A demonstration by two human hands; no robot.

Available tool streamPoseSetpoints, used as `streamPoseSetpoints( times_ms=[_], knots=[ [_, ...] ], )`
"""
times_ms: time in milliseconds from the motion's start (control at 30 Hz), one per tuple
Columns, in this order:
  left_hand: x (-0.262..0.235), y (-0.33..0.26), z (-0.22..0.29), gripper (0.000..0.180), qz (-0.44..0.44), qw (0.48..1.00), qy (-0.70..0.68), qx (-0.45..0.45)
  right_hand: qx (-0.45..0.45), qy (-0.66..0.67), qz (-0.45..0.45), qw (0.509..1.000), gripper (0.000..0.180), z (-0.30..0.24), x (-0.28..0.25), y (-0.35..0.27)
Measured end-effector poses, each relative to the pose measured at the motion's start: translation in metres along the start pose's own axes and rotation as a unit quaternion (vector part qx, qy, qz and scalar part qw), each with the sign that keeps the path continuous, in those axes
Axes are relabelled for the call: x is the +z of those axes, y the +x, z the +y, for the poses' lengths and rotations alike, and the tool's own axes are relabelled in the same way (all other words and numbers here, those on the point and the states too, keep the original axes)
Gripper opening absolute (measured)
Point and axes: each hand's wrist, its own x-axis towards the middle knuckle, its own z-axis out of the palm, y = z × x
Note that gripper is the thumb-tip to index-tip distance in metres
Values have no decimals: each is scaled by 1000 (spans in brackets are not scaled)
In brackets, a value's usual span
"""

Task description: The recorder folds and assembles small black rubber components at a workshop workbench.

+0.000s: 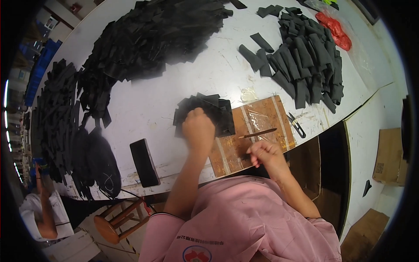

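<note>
Head view: the white counter (144,105) spreads in front of you, carrying nearly everything in sight. The big heap (148,39) of flat black pieces covers its far left part. Down the left edge runs the left pile (56,122), of narrow black strips, and at the far right sits the right pile (307,61), of dark grey pieces. The brown board (229,153), banded with tape, lies close to your body. Your small pile (223,115) of black pieces overlaps the board's left edge. The red bag (334,30) is beside the right pile; the black phone (145,163) lies left of your forearm. Your left hand (198,129) rests on the small pile, fingers bent down; you hide its grip, so I cannot tell whether it holds a piece. Your right hand (268,158) is over the board, its grip narrow, fingers curled; whether it pinches anything, I cannot tell. The snips (297,125) lie just beside the board's right edge. The pencil (258,133) lies on the board, just beyond your right hand.
</note>
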Motion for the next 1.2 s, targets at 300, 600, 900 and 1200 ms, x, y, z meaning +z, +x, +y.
streamPoseSetpoints(
  times_ms=[300,600,900,1200],
  knots=[
    [-82,-30,-12,26,-120,499,-845,-151,-30,122,-133,983,19,-12,50,9],
    [-45,-71,1,30,-143,651,-691,-280,-388,-285,50,875,15,-7,47,11],
    [-83,-66,45,12,-161,774,-597,-132,-462,-523,103,709,22,-12,32,-4],
    [-75,-68,44,9,-182,776,-580,-167,-494,-600,105,621,8,0,27,-1]
  ],
)
